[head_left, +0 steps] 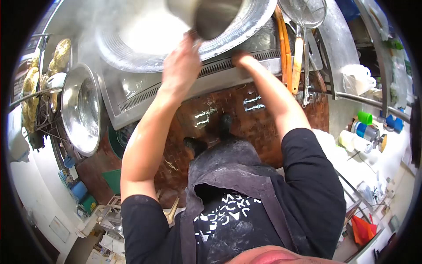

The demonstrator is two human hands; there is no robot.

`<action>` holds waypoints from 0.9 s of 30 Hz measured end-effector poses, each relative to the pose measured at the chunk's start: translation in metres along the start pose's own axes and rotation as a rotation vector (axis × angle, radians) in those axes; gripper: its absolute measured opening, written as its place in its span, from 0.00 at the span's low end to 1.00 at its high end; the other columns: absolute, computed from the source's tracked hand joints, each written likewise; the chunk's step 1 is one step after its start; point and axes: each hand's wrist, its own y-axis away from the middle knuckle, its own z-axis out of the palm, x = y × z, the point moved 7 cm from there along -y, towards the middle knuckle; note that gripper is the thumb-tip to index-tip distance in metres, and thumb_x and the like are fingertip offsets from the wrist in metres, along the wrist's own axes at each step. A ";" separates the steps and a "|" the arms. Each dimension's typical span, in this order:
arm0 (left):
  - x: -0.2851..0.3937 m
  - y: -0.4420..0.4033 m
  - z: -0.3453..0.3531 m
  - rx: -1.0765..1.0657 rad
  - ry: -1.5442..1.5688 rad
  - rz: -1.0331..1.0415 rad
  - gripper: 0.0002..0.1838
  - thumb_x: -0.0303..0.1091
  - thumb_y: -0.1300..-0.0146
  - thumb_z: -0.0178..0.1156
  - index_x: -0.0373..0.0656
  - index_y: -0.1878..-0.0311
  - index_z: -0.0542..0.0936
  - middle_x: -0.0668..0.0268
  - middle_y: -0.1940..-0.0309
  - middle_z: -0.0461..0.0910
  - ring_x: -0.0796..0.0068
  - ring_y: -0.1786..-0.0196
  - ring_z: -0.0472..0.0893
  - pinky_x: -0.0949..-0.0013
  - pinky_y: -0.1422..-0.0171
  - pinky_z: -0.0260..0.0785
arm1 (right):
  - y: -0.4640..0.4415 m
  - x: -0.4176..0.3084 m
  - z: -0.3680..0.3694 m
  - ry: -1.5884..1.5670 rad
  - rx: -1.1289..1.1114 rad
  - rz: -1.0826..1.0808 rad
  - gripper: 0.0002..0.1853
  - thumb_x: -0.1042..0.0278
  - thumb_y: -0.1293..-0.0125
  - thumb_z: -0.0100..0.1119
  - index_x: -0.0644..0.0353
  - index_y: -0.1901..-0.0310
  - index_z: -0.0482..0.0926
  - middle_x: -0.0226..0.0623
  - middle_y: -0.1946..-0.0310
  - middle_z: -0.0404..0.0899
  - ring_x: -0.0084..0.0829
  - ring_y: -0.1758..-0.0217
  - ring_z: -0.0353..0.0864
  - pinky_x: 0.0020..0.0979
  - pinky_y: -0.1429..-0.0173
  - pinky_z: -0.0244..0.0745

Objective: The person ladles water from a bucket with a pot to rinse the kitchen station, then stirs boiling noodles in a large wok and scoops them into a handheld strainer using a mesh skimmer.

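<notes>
My left hand [181, 66] is closed at the rim of a metal pot [215, 17], which is tilted over a large round steaming pan [132, 64] with ridged metal sides. White, glaring contents fill the pan. My right hand [241, 58] is blurred and dark beside the stove edge, below the pan's rim, its fingers hard to make out. Between the two hands runs the slotted metal strip of the stove [162, 86].
A mesh strainer [305, 11] and wooden-handled tools [297, 66] lie right of the pan. A shiny metal basin [81, 110] stands at the left. Racks with bags and bottles line the right side; brown tiled floor [281, 114] shows below the stove.
</notes>
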 end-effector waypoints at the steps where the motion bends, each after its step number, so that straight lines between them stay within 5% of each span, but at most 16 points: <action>1: -0.010 0.024 -0.021 0.058 -0.074 0.056 0.24 0.37 0.36 0.59 0.39 0.39 0.68 0.44 0.50 0.81 0.40 0.49 0.80 0.48 0.44 0.73 | 0.051 -0.067 -0.045 0.050 -0.100 -0.217 0.23 0.61 0.31 0.41 0.63 0.44 0.81 0.54 0.42 0.79 0.47 0.38 0.78 0.42 0.32 0.71; 3: -0.058 0.071 -0.061 0.017 0.128 -0.339 0.24 0.37 0.38 0.62 0.35 0.42 0.72 0.42 0.53 0.81 0.40 0.48 0.80 0.49 0.45 0.71 | 0.043 -0.055 -0.042 0.054 -0.044 -0.128 0.24 0.60 0.29 0.41 0.65 0.41 0.79 0.53 0.41 0.78 0.47 0.39 0.79 0.43 0.33 0.72; 4: -0.097 0.106 -0.075 0.126 0.023 -0.328 0.23 0.38 0.39 0.62 0.33 0.45 0.74 0.42 0.54 0.81 0.41 0.49 0.81 0.50 0.45 0.72 | 0.029 -0.015 -0.041 0.088 0.122 0.011 0.25 0.58 0.29 0.42 0.64 0.41 0.78 0.53 0.40 0.77 0.48 0.37 0.77 0.43 0.33 0.71; 5: -0.121 0.143 -0.095 0.129 0.035 -0.564 0.23 0.37 0.40 0.64 0.32 0.46 0.76 0.42 0.54 0.81 0.42 0.49 0.81 0.52 0.44 0.72 | 0.018 0.016 -0.043 0.124 0.285 0.145 0.25 0.56 0.28 0.42 0.64 0.40 0.78 0.53 0.38 0.76 0.49 0.35 0.76 0.43 0.33 0.71; 7: -0.166 0.211 -0.124 0.343 0.158 -0.549 0.24 0.36 0.40 0.66 0.31 0.45 0.74 0.47 0.53 0.82 0.54 0.53 0.82 0.57 0.45 0.72 | 0.069 -0.009 -0.077 0.182 0.132 0.334 0.27 0.55 0.26 0.41 0.62 0.33 0.72 0.53 0.31 0.69 0.50 0.28 0.67 0.45 0.28 0.64; 9: -0.220 0.283 -0.138 0.469 0.143 -0.717 0.25 0.36 0.41 0.67 0.31 0.45 0.73 0.51 0.58 0.79 0.60 0.57 0.79 0.60 0.49 0.72 | 0.045 -0.061 -0.024 0.157 0.144 0.260 0.33 0.54 0.27 0.41 0.61 0.24 0.55 0.51 0.22 0.50 0.46 0.19 0.48 0.49 0.19 0.44; 10: -0.255 0.320 -0.142 0.509 0.063 -0.673 0.24 0.37 0.41 0.67 0.31 0.48 0.73 0.54 0.62 0.77 0.60 0.62 0.77 0.58 0.53 0.72 | 0.036 -0.114 -0.015 0.160 0.233 0.072 0.32 0.57 0.29 0.44 0.61 0.26 0.60 0.50 0.22 0.52 0.46 0.19 0.50 0.46 0.19 0.47; 11: -0.282 0.356 -0.144 0.509 -0.016 -0.826 0.22 0.34 0.39 0.66 0.28 0.50 0.72 0.55 0.65 0.79 0.62 0.64 0.79 0.61 0.54 0.73 | 0.041 -0.168 -0.010 0.143 -0.013 -0.003 0.30 0.63 0.32 0.46 0.63 0.30 0.66 0.51 0.26 0.60 0.47 0.23 0.60 0.44 0.21 0.56; 13: -0.313 0.414 -0.145 0.595 0.366 -1.039 0.23 0.35 0.39 0.68 0.35 0.50 0.68 0.61 0.70 0.74 0.74 0.80 0.72 0.70 0.81 0.65 | 0.058 -0.221 -0.004 -0.125 -0.083 -0.159 0.25 0.67 0.34 0.47 0.63 0.36 0.74 0.54 0.36 0.72 0.51 0.34 0.74 0.43 0.29 0.69; 15: -0.378 0.513 -0.136 0.646 0.344 -1.138 0.22 0.32 0.39 0.69 0.38 0.50 0.66 0.63 0.69 0.73 0.77 0.80 0.69 0.72 0.84 0.62 | 0.046 -0.171 0.002 0.032 -0.102 0.045 0.23 0.66 0.33 0.46 0.61 0.38 0.76 0.54 0.36 0.73 0.52 0.35 0.75 0.44 0.30 0.69; 18: -0.424 0.638 -0.121 0.658 0.344 -1.369 0.30 0.27 0.40 0.68 0.37 0.38 0.65 0.60 0.63 0.74 0.73 0.77 0.71 0.70 0.84 0.64 | 0.056 -0.071 -0.026 0.533 0.001 0.076 0.23 0.59 0.29 0.47 0.60 0.37 0.77 0.45 0.34 0.74 0.45 0.31 0.73 0.50 0.26 0.60; 20: -0.431 0.700 -0.114 0.630 0.266 -1.529 0.27 0.27 0.39 0.67 0.37 0.39 0.66 0.58 0.65 0.75 0.71 0.79 0.73 0.68 0.83 0.67 | 0.030 -0.034 -0.001 0.552 0.102 0.144 0.22 0.59 0.28 0.45 0.57 0.39 0.79 0.42 0.36 0.76 0.40 0.32 0.74 0.50 0.27 0.61; 24: -0.473 0.793 -0.074 0.649 0.408 -1.775 0.23 0.32 0.36 0.67 0.38 0.43 0.67 0.62 0.71 0.75 0.71 0.83 0.72 0.68 0.83 0.65 | 0.019 -0.218 0.028 -0.021 0.028 0.209 0.22 0.60 0.31 0.47 0.60 0.40 0.78 0.47 0.40 0.78 0.44 0.35 0.76 0.43 0.32 0.70; 25: -0.474 0.795 -0.067 0.674 0.500 -1.788 0.23 0.33 0.35 0.66 0.39 0.44 0.66 0.64 0.72 0.74 0.71 0.83 0.71 0.68 0.83 0.64 | 0.027 -0.281 0.039 -0.176 -0.029 0.096 0.22 0.61 0.31 0.47 0.61 0.40 0.78 0.49 0.41 0.79 0.45 0.36 0.77 0.41 0.33 0.72; 26: -0.473 0.796 -0.065 0.693 0.587 -1.800 0.23 0.35 0.35 0.66 0.40 0.44 0.66 0.65 0.74 0.73 0.72 0.84 0.70 0.67 0.83 0.63 | 0.051 -0.348 0.049 -0.112 0.119 -0.667 0.18 0.62 0.35 0.52 0.58 0.48 0.83 0.49 0.51 0.83 0.45 0.49 0.82 0.40 0.39 0.74; 27: -0.477 0.798 -0.064 0.713 0.671 -1.811 0.23 0.36 0.34 0.66 0.41 0.45 0.65 0.67 0.75 0.72 0.73 0.84 0.70 0.67 0.83 0.62 | 0.085 -0.385 0.031 -0.358 0.128 -0.458 0.20 0.57 0.34 0.52 0.56 0.45 0.81 0.48 0.52 0.83 0.44 0.51 0.81 0.40 0.41 0.74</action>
